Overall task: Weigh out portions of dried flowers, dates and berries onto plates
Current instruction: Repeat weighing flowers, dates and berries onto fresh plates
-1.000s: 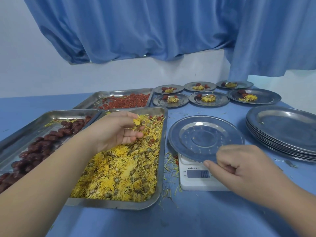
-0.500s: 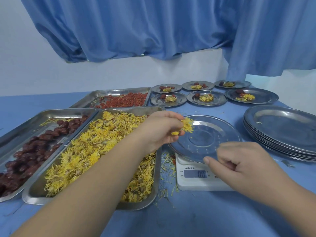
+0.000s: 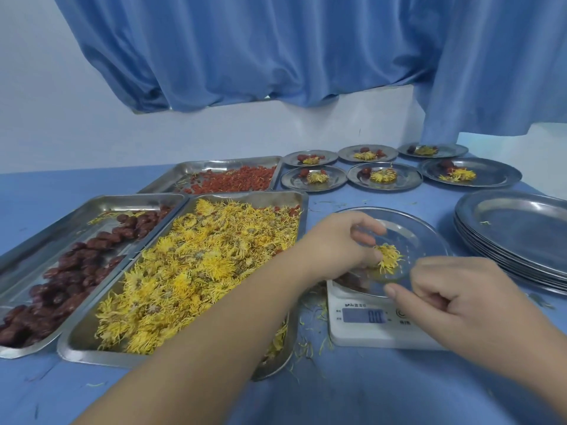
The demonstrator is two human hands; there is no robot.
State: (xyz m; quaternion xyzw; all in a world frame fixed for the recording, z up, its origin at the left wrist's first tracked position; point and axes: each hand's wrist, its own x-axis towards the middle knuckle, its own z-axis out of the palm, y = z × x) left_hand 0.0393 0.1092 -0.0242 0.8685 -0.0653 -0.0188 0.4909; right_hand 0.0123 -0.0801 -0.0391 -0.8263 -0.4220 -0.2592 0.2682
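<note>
Yellow dried flower (image 3: 388,259) at the centre of the round steel plate (image 3: 426,237) touches fingertips of the left hand (image 3: 343,243), grip unclear; right hand (image 3: 469,302) pinches the near rim.

bare blue table (image 3: 352,391) in front; flower tray (image 3: 245,196) left and plate stack (image 3: 491,256) right of scale (image 3: 368,335)

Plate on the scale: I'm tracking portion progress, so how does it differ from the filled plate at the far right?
The plate on the scale holds only one yellow dried flower; the filled plate holds a flower and dark red dates. The plate on the scale rests on the white scale; the filled plate sits on the blue table. Both are round steel plates.
</note>
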